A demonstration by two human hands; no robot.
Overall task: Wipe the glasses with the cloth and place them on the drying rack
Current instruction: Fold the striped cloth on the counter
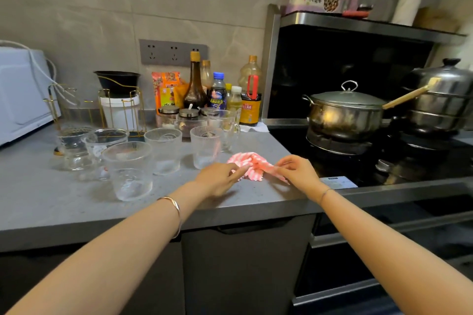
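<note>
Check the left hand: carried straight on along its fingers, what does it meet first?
The cloth: the left hand points right, fingertips at its near edge. Whether they pinch or just touch it is unclear. Past it, the right hand pinches the other end.

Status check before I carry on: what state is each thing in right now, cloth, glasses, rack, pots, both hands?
cloth, crumpled on the counter, pinched at both ends.
left hand, pinches the cloth's left end.
right hand, pinches its right end.
glasses, upright on the counter, none held.
mug, upright behind them.
drying rack, at the back of the counter, load unclear.
pot, lid on.
steamer, lid on.
</note>
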